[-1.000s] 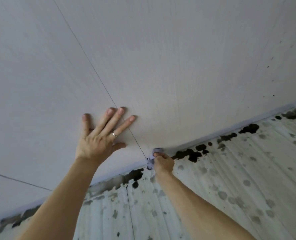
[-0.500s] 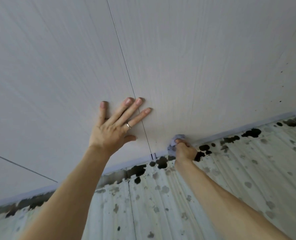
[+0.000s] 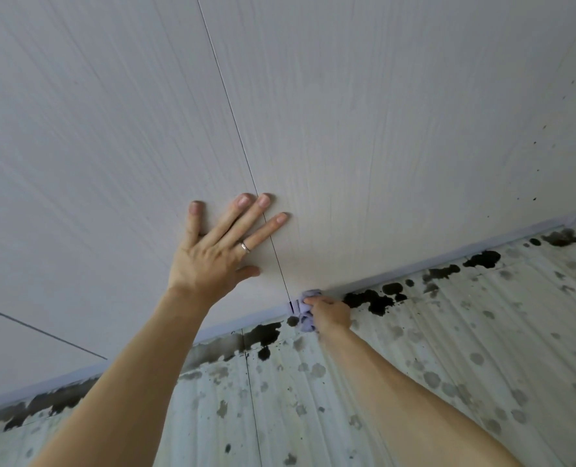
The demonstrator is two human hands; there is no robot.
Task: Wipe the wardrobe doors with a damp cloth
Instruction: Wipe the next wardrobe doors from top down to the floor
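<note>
The step in hand was wiping the top edge of the doors [image 3: 381, 146], where they met the ceiling [image 3: 448, 348]. The left hand [image 3: 212, 254] lay flat and spread on the doors, fingers straight. Its palm sat on one door and its ring and little fingers crossed the seam [image 3: 232, 106] onto the other, probably as a brace. A ring [image 3: 245, 246] showed on it.

The right hand [image 3: 330, 313], just beyond the left thumb, had its fingers curled round a bunched purple cloth [image 3: 305, 318]. It pressed the cloth on the edge right beside the end of the seam.

The wad's slightly longer side ran across the edge, from door to ceiling. The doors' long axis followed the seam, running away from the cloth past the left fingertips.

Black blotches [image 3: 370, 298] lined the ceiling on the far side of the right hand. The next move likely called for sliding the cloth along the edge under steady pressure and keeping it off those blotches so they did not smear onto the doors.
</note>
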